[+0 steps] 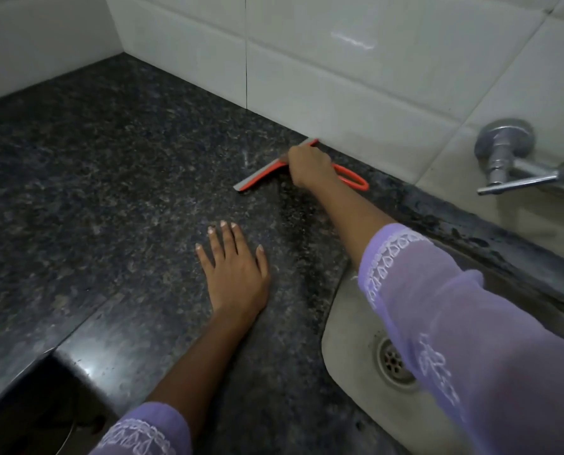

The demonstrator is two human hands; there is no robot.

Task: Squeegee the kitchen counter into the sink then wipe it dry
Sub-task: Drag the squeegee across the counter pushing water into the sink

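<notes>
Head view: right of frame centre, the right hand [310, 167] has its fingers wrapped around the orange squeegee [260, 175], whose grey blade lies on the dark speckled counter [109, 165] with its far end touching the white tiled wall [339, 77]. Lower centre, the left hand [234, 267] rests flat on the counter, fingers spread. At lower right is the steel sink [346, 339], with a tap [507, 156] above.
</notes>
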